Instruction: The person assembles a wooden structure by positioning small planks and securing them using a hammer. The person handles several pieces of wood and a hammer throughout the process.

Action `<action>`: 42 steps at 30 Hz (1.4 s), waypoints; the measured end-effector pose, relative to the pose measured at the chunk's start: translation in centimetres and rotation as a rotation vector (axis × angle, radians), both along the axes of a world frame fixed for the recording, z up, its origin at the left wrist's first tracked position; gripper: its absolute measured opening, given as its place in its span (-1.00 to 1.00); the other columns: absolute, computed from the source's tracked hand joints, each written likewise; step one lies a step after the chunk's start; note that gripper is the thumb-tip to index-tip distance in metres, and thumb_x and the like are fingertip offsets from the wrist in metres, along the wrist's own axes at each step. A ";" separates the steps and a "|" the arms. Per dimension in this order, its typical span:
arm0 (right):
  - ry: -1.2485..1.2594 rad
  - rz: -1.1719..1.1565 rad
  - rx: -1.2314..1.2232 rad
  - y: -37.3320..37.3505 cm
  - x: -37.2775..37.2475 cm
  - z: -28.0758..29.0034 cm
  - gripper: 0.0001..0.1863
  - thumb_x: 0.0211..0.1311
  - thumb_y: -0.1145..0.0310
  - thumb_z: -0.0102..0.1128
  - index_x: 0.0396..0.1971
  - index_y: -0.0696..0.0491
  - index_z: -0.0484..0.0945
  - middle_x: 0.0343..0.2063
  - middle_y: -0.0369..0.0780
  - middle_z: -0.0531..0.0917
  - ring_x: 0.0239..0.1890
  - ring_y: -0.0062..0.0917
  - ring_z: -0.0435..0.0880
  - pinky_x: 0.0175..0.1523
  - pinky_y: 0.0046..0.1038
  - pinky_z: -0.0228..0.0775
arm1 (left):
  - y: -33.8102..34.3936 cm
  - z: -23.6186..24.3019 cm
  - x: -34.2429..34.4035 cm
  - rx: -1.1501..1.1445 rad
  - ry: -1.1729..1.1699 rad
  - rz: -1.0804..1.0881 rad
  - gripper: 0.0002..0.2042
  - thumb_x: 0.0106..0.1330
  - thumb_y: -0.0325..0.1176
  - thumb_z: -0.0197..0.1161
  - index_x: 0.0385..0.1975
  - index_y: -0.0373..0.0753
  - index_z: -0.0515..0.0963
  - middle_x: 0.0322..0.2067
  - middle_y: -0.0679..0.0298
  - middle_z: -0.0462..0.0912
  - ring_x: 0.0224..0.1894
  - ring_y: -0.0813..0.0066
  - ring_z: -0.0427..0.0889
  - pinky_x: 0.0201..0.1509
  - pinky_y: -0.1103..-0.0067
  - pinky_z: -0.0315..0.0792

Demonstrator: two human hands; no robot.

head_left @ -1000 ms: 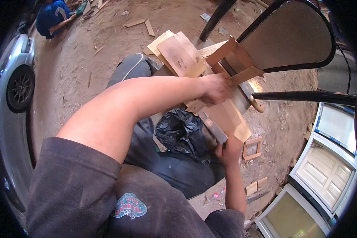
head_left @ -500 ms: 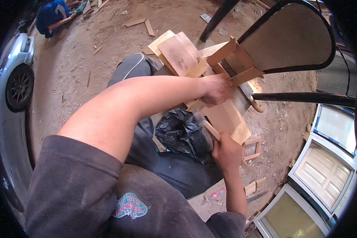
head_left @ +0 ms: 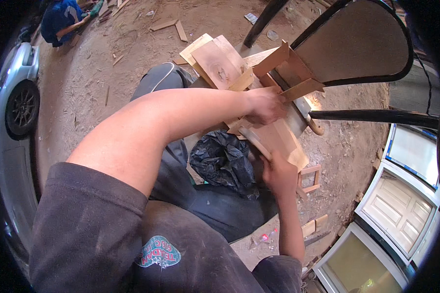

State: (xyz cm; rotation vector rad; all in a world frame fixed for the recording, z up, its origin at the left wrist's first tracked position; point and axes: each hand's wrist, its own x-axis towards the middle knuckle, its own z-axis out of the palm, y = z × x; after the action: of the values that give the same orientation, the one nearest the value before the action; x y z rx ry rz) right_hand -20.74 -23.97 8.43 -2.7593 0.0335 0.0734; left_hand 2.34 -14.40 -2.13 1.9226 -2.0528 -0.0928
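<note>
My left hand [head_left: 269,105] is closed at the near corner of a small brown wooden frame [head_left: 300,90], which stands on edge over the boards; its fingertips are partly hidden and blurred. In my right hand [head_left: 281,176] a pale wooden handle [head_left: 255,142] is gripped, pointing up and left toward the left hand. The far end of this tool is hard to make out. Flat boards [head_left: 215,63] lie under and beyond my left forearm, and another board [head_left: 278,139] lies between the hands. A crumpled black plastic bag [head_left: 220,158] rests at my lap.
Beside the frame lies a tool with a flat metal blade and curved wooden handle [head_left: 316,128]. A black-framed chair [head_left: 352,44] stands at upper right. White panelled doors [head_left: 396,205] lean at right. A car [head_left: 14,146] is at left; another person [head_left: 61,22] crouches at the far left.
The wooden handle in my right hand has swung slightly up and left, and its blurred far end shows less. My left hand stays at the frame. The whole view has shifted slightly.
</note>
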 end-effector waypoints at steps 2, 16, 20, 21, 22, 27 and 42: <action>0.056 0.018 -0.121 -0.1 0.3 0.1 -0.76 0.16 0.27 0.37 -0.43 0.03 0.46 -0.63 -0.06 0.59 -0.58 -0.12 0.66 -0.44 -0.16 0.50 | -0.1 0.1 0.0 0.028 0.001 0.006 -0.66 0.06 -0.21 0.30 -0.14 -0.10 0.59 -0.17 0.27 0.65 0.06 0.21 0.57 0.28 0.18 0.33; -0.218 0.017 0.219 1.0 -0.4 1.2 -0.76 0.17 0.32 0.37 -0.38 0.07 0.46 -0.61 -0.08 0.60 -0.57 -0.14 0.67 -0.44 -0.14 0.51 | 0.0 -0.1 0.1 0.049 0.060 0.015 -0.67 0.19 -0.24 0.18 -0.04 -0.14 0.60 -0.10 0.27 0.67 0.09 0.20 0.57 0.29 0.17 0.32; 0.081 -0.023 -0.142 1.2 -0.2 1.1 -0.76 0.18 0.32 0.37 -0.40 0.06 0.45 -0.62 -0.08 0.58 -0.57 -0.15 0.67 -0.45 -0.15 0.49 | -0.3 0.3 0.0 0.032 0.052 0.025 -0.66 0.19 -0.20 0.19 -0.04 -0.12 0.61 -0.10 0.29 0.67 0.11 0.23 0.57 0.28 0.16 0.33; 0.019 -0.009 -0.125 1.2 -0.2 1.1 -0.76 0.18 0.32 0.37 -0.39 0.06 0.44 -0.62 -0.08 0.58 -0.57 -0.16 0.67 -0.45 -0.16 0.49 | -0.3 0.3 0.1 0.037 0.013 0.020 -0.66 0.20 -0.21 0.20 -0.03 -0.11 0.61 -0.10 0.29 0.67 0.10 0.24 0.56 0.27 0.16 0.33; -0.068 -0.002 -0.110 1.1 -0.2 1.1 -0.76 0.18 0.32 0.37 -0.39 0.06 0.44 -0.62 -0.08 0.58 -0.57 -0.16 0.67 -0.45 -0.16 0.48 | -0.2 0.2 0.1 0.069 -0.016 0.004 -0.66 0.20 -0.21 0.20 -0.03 -0.11 0.61 -0.10 0.28 0.67 0.10 0.24 0.56 0.27 0.16 0.33; 0.022 0.033 -0.077 1.1 -0.2 0.5 -0.76 0.18 0.34 0.38 -0.39 0.05 0.45 -0.60 -0.09 0.57 -0.57 -0.17 0.66 -0.46 -0.17 0.47 | -0.2 -0.9 -0.2 -0.169 -0.017 0.048 -0.86 0.18 -0.23 0.20 -0.30 -0.03 0.58 -0.26 0.36 0.63 0.00 0.27 0.57 0.16 0.17 0.37; 0.017 0.018 -0.069 1.8 0.0 1.1 -0.75 0.31 0.26 0.29 -0.40 0.04 0.41 -0.56 -0.08 0.60 -0.56 -0.15 0.67 -0.47 -0.16 0.51 | -0.7 -1.9 0.1 -0.097 -0.051 0.026 -0.81 0.22 -0.16 0.20 -0.21 0.01 0.56 -0.24 0.41 0.64 0.05 0.32 0.54 0.23 0.17 0.31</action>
State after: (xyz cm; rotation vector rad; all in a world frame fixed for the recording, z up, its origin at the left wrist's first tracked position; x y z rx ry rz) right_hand -20.76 -22.13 9.56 -2.8285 0.0156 0.1029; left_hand 2.43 -15.07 -4.02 1.9104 -2.0250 0.0611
